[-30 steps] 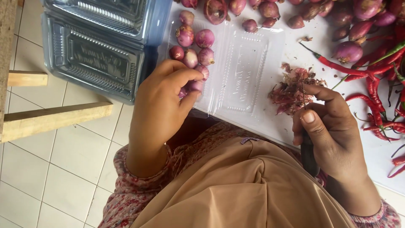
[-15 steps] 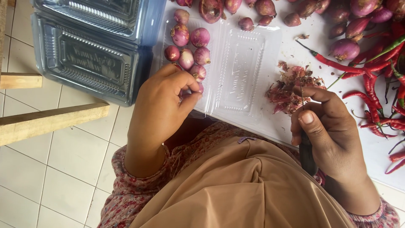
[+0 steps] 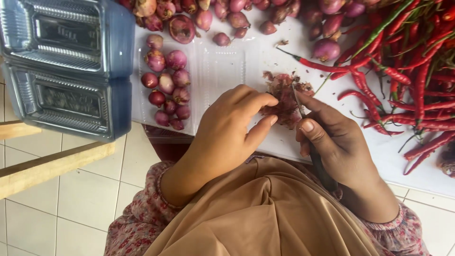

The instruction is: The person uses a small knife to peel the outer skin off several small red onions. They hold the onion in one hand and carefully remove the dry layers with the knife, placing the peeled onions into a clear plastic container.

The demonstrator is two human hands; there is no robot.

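Note:
My left hand (image 3: 232,128) reaches across to a pile of reddish shallot skins (image 3: 283,90) on the white sheet (image 3: 265,52). Its thumb and forefinger pinch a shallot (image 3: 286,110) at the pile's near edge. My right hand (image 3: 336,142) grips a dark-handled knife, and the thin blade (image 3: 297,102) points up against that shallot. Several peeled shallots (image 3: 166,85) lie in a clear plastic tray (image 3: 222,71) to the left of my hands.
Unpeeled shallots (image 3: 227,14) are heaped along the top edge. Long red chillies (image 3: 403,71) fill the right side. Two stacked blue-tinted plastic boxes (image 3: 66,66) stand at the left, with wooden slats (image 3: 47,166) below them over a tiled floor.
My left hand left the peeled shallots in the tray and moved right to the skin pile beside the knife. My right hand stayed in place with the knife.

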